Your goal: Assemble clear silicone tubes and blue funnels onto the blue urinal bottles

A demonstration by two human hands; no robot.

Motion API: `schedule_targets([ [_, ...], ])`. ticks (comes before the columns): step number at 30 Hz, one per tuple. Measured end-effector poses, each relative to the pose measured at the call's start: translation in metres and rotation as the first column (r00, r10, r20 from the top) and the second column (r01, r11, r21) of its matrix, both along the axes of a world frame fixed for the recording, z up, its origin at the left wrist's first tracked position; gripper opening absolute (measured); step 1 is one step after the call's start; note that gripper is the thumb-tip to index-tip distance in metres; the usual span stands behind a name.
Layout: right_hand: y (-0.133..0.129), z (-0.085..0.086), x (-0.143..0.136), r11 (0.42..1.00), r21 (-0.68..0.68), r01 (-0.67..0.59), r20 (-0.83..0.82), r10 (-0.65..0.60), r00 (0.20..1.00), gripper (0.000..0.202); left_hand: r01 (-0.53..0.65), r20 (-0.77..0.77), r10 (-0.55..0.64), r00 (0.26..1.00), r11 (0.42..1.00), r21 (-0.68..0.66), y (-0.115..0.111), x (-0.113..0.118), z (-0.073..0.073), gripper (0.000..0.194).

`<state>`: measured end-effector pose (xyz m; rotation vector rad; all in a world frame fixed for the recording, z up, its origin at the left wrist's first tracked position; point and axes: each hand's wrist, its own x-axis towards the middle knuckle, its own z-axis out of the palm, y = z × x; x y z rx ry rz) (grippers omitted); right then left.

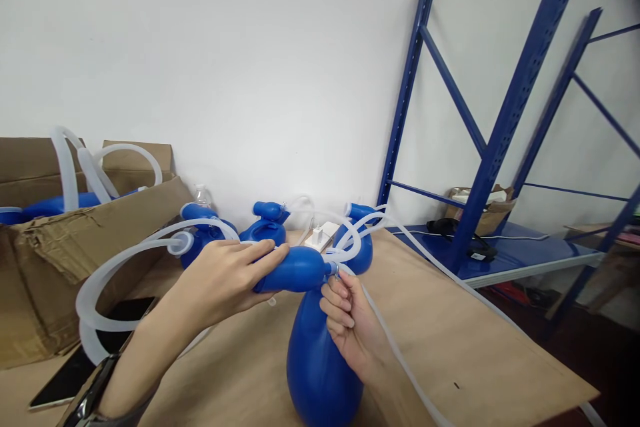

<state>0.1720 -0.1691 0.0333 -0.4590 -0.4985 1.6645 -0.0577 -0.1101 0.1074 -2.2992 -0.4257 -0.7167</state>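
Observation:
A blue plastic urinal bottle (325, 360) stands on the table in front of me, its rounded body below my hands. My left hand (240, 273) is closed from above around its blue neck piece (297, 269), which lies sideways. At the right end of that piece is a narrow spout (331, 269), where a small metal hose clip (337, 271) shows. My right hand (345, 317) is closed, its thumb and forefinger pinching at this clip. Translucent white tubing (350, 250) loops just behind the spout; my fingers partly hide the joint.
More blue bottles (267, 230) with tubes stand along the wall. A cardboard box (100, 240) holding bottles and hoses is at left, beside a dark tablet (65, 373). A white charger (317, 235) lies behind my hands. Blue metal shelving (500, 127) rises at right.

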Motion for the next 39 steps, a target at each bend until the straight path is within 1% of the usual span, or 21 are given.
schedule_targets([
  [5,-0.003,0.001,-0.004,0.999,-0.005,0.037,-0.013,-0.037,0.999,0.055,-0.043,-0.027,0.043,0.999,0.999,0.018,-0.001,0.001,0.001,0.037],
  [8,-0.001,-0.004,0.0,0.992,0.015,0.127,0.004,-0.127,0.992,0.054,-0.053,-0.009,0.053,0.999,0.999,-0.01,0.001,-0.005,0.002,0.04],
  [10,0.001,-0.009,0.007,0.977,0.029,0.211,0.016,-0.211,0.977,0.054,-0.085,0.026,0.086,0.996,0.996,-0.032,0.002,-0.012,0.003,0.042],
  [12,0.001,-0.014,0.014,0.968,0.03,0.251,0.055,-0.252,0.966,0.054,-0.122,0.064,0.124,0.99,0.991,-0.047,0.003,-0.019,0.006,0.044],
  [14,0.0,-0.018,0.016,0.971,0.021,0.239,0.102,-0.24,0.965,0.053,-0.125,0.08,0.129,0.988,0.991,-0.056,0.004,-0.022,0.007,0.046],
  [16,-0.002,-0.018,0.014,0.979,0.019,0.201,0.115,-0.202,0.973,0.055,-0.092,0.079,0.097,0.992,0.994,-0.061,0.004,-0.02,0.007,0.048],
  [18,-0.003,-0.014,0.01,0.98,0.021,0.197,0.09,-0.198,0.976,0.063,-0.061,0.067,0.066,0.996,0.996,-0.07,0.004,-0.015,0.006,0.049],
  [19,-0.002,-0.01,0.009,0.977,0.014,0.212,0.067,-0.213,0.975,0.063,-0.054,0.062,0.059,0.996,0.995,-0.081,0.003,-0.013,0.005,0.05],
  [20,-0.001,-0.006,0.007,0.972,0.004,0.234,0.038,-0.234,0.972,0.058,-0.047,0.059,0.052,0.997,0.995,-0.093,0.002,-0.01,0.004,0.05],
  [23,0.005,0.008,0.009,0.951,-0.013,0.309,-0.088,-0.309,0.947,0.03,-0.043,0.052,0.052,0.997,0.988,-0.15,-0.001,-0.003,0.001,0.05],
  [25,0.011,0.016,0.016,0.934,0.012,0.358,-0.186,-0.349,0.918,0.019,-0.046,0.038,0.054,0.998,0.977,-0.207,-0.004,0.002,-0.002,0.049],
  [26,0.014,0.02,0.02,0.922,0.038,0.385,-0.228,-0.367,0.902,0.019,-0.052,0.019,0.059,0.998,0.968,-0.246,-0.007,0.006,-0.003,0.048],
  [28,0.021,0.025,0.03,0.896,0.104,0.432,-0.269,-0.393,0.879,0.029,-0.076,-0.04,0.066,0.997,0.938,-0.339,-0.012,0.013,-0.006,0.046],
  [30,0.029,0.031,0.039,0.872,0.16,0.462,-0.244,-0.418,0.875,0.035,-0.104,-0.083,0.075,0.994,0.901,-0.422,-0.018,0.021,-0.008,0.047],
  [32,0.036,0.036,0.045,0.855,0.184,0.485,-0.192,-0.452,0.871,0.035,-0.112,-0.067,0.09,0.994,0.861,-0.496,-0.024,0.027,-0.008,0.05],
  [34,0.041,0.041,0.047,0.843,0.196,0.501,-0.165,-0.475,0.864,0.035,-0.075,0.008,0.101,0.995,0.79,-0.609,-0.028,0.032,-0.006,0.05],
  [35,0.042,0.043,0.047,0.838,0.202,0.507,-0.169,-0.48,0.861,0.035,-0.032,0.056,0.098,0.994,0.722,-0.691,-0.028,0.033,-0.005,0.048],
  [36,0.042,0.045,0.046,0.833,0.207,0.512,-0.183,-0.481,0.857,0.035,0.021,0.102,0.097,0.99,0.615,-0.788,-0.027,0.034,-0.004,0.046],
  [37,0.042,0.047,0.045,0.829,0.211,0.517,-0.204,-0.48,0.853,0.034,0.081,0.142,0.099,0.985,0.459,-0.885,-0.025,0.036,-0.003,0.044],
  [38,0.041,0.048,0.044,0.824,0.214,0.524,-0.227,-0.48,0.848,0.034,0.15,0.182,0.102,0.978,0.263,-0.953,-0.021,0.037,-0.004,0.044],
  [39,0.04,0.049,0.043,0.819,0.223,0.529,-0.242,-0.48,0.843,0.033,0.217,0.221,0.113,0.969,0.049,-0.975,-0.016,0.039,-0.005,0.045],
])
